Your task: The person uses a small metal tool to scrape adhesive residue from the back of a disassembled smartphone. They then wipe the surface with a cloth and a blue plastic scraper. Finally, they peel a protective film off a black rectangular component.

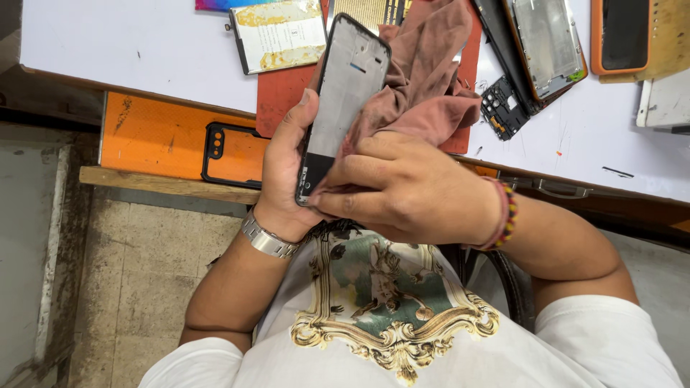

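- Left hand (284, 169) clamped the phone frame (343, 100) upright above the table's near edge, steadying it.
- Right hand (402, 190) pinched a brown cloth (424, 79) against the frame's lower end, apparently for wiping.
- Orange phone case (230, 154) lay on the shelf below.

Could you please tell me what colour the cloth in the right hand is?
The cloth is dusty pinkish-brown, seen in the head view.

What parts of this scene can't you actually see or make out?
All from the head view:
- Lower end of the phone frame: covered by the right hand and the brown cloth.
- Left hand fingers: hidden behind the frame.
- Orange tray and second opened phone: cut off by the top edge.
- Small circuit part: too small to tell its details.
- Black phone case: its right side is behind the left hand.
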Demonstrator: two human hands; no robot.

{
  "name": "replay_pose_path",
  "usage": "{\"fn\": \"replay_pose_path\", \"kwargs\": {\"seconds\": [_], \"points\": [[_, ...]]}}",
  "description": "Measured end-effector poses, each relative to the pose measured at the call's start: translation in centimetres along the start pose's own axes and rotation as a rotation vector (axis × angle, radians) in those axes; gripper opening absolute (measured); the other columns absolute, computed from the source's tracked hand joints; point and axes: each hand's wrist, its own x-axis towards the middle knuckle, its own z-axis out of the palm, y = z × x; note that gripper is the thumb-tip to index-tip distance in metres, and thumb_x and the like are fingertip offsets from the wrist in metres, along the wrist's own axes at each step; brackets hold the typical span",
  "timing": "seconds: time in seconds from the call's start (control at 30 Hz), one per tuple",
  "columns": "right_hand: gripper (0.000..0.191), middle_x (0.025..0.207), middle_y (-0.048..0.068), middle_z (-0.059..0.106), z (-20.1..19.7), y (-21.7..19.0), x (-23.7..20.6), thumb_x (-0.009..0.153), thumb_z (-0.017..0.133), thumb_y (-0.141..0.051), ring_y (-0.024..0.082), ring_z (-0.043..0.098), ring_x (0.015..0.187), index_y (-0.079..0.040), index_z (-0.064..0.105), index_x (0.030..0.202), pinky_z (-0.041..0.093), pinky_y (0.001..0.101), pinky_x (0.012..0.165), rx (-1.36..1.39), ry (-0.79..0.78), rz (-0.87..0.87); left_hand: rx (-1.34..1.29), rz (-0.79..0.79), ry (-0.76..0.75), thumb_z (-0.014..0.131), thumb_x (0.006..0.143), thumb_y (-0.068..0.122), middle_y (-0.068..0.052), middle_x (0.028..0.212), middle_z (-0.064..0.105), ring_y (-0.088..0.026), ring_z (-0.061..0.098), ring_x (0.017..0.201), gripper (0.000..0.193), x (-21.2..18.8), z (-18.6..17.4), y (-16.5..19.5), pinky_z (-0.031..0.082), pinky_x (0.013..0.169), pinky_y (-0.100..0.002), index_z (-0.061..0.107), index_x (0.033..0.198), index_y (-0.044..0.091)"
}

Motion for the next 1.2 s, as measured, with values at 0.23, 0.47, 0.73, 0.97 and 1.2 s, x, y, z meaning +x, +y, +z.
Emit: {"fn": "replay_pose_path", "kwargs": {"seconds": [0.23,0.47,0.73,0.97,1.2], "points": [[0.022,0.103,0.007,0.069,-1.7,1.8,-3.1,0.092,0.083,-0.01,0.022,0.066,0.086,-0.011,0.076,0.113,0.049,0.0359,0.073,0.036,0.136,0.115,-0.074,0.01,-0.15,0.057,0.116,0.034,-0.012,0.108,0.07,-0.018,0.07,0.092,0.038,0.0,-0.9,-0.5,0.056,0.083,-0.029,0.06,0.123,-0.003],[0.023,0.109,0.009,0.068,-2.0,2.1,-2.0,0.096,0.081,-0.006,0.022,0.067,0.095,-0.007,0.071,0.116,0.053,0.0345,0.079,0.042,0.274,0.165,-0.023,0.027,-0.027,0.06,0.109,0.037,-0.012,0.117,0.07,-0.021,0.069,0.109,0.045,0.0,0.5,-0.1,0.055,0.097,-0.033,0.061,0.134,-0.001],[0.031,0.104,0.006,0.066,-0.8,0.3,-2.4,0.079,0.079,-0.012,0.026,0.058,0.089,-0.013,0.077,0.11,0.048,0.0402,0.08,-0.091,-0.036,-0.006,-0.221,-0.007,-0.247,0.051,0.121,0.026,-0.019,0.128,0.067,-0.027,0.067,0.116,0.037,0.1,0.2,-0.2,0.054,0.104,-0.037,0.054,0.138,-0.006],[0.028,0.109,0.005,0.068,-0.1,1.3,-2.2,0.088,0.08,-0.011,0.023,0.058,0.09,-0.011,0.077,0.116,0.048,0.0383,0.079,-0.081,0.116,-0.099,-0.068,-0.052,-0.042,0.056,0.105,0.036,-0.015,0.131,0.067,-0.024,0.066,0.121,0.052,0.1,0.2,-1.0,0.051,0.11,-0.035,0.053,0.142,0.0],[0.025,0.118,0.008,0.063,-0.8,4.5,-1.3,0.099,0.071,0.007,0.026,0.063,0.107,-0.004,0.07,0.121,0.053,0.0366,0.091,-0.225,0.425,0.151,0.061,0.0,-0.122,0.052,0.116,0.033,-0.01,0.13,0.063,-0.018,0.063,0.117,0.047,-0.5,-0.5,-1.5,0.051,0.104,-0.031,0.045,0.153,0.005]]}}
